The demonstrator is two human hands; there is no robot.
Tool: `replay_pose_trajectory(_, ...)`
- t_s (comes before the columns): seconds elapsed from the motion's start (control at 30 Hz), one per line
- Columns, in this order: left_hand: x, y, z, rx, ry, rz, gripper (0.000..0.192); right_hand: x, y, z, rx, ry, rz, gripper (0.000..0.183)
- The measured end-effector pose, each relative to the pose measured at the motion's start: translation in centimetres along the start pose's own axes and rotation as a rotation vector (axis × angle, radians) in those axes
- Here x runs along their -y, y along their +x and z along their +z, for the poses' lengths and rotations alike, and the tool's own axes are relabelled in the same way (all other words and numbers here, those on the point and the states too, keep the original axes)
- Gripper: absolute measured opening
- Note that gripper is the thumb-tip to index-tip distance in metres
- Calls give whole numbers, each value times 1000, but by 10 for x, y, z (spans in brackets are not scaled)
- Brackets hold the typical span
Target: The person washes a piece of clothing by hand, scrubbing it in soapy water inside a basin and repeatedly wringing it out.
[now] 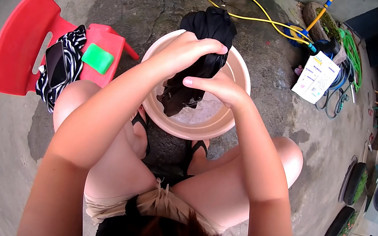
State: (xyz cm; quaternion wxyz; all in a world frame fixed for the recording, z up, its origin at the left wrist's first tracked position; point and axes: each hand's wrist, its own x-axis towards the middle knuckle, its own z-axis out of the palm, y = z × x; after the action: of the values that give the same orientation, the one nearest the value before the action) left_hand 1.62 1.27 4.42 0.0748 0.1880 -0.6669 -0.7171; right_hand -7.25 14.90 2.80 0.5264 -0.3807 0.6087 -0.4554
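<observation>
A bunched black garment [209,22] hangs over a round pale pink plastic basin [245,78], its wet lower end dipping toward the sudsy water [209,112]. My left hand [189,51] grips it from the left, with the thumb across the front. Lower down, my right hand [221,87] is around the cloth from the right; its thumb points left and its other fingers are mostly hidden behind the fabric. Between my sandalled feet and the wet concrete beyond stands the basin.
On my left, a red plastic chair [21,46] holds a green soap-like block [97,58], a zebra-striped cloth [78,39] and a dark phone [57,64]. Ahead right lie a yellow hose [244,17], a white printed packet [315,77] and a green hose [353,59].
</observation>
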Motion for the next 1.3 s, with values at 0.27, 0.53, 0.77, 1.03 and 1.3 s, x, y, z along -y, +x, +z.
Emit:
replay_pose_trajectory(0.27,-9,3,-7,46,156,47,51,-13,12,12,-208,253,-50,41)
replay_pose_trajectory(0.53,-6,12,-13,88,162,-78,55,-21,27,23,-293,497,-173,9)
replay_pose_trajectory(0.77,-3,15,-9,96,104,-90,55,-10,19,33,-400,575,-223,8)
replay_pose_trajectory(1.03,-6,-9,-1,421,163,-35,65,10,10,-1,-450,861,-205,20)
replay_pose_trajectory(1.3,27,-3,29,297,-44,-243,63,38,-6,-16,-448,797,-341,20)
